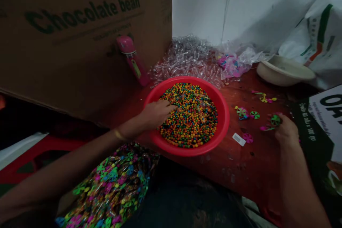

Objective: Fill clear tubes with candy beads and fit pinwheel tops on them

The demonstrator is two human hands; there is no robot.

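Observation:
My left hand (158, 113) reaches over the near-left rim of a red basin (223, 117) full of small round coloured candies (188, 124). Its fingers are curled, their tips down among the candies; what they hold, if anything, is hidden. Clear plastic tubes (204, 104) lie partly sunk in the candies. At the right, my right hand (287, 130) is closed on a small green plastic pinwheel (275, 119), just above the red tabletop (256, 165). Beside it lie more pinwheel pieces (242, 112) and a pink wheel (248, 138).
Clear tubes (187, 57) are heaped behind the basin, near a bag of plastic parts (231, 65). A pink flashlight (133, 60) leans on a large carton (88, 53). A pale bowl (285, 71) stands back right. Filled tubes with pinwheel tops (112, 188) lie below my left arm.

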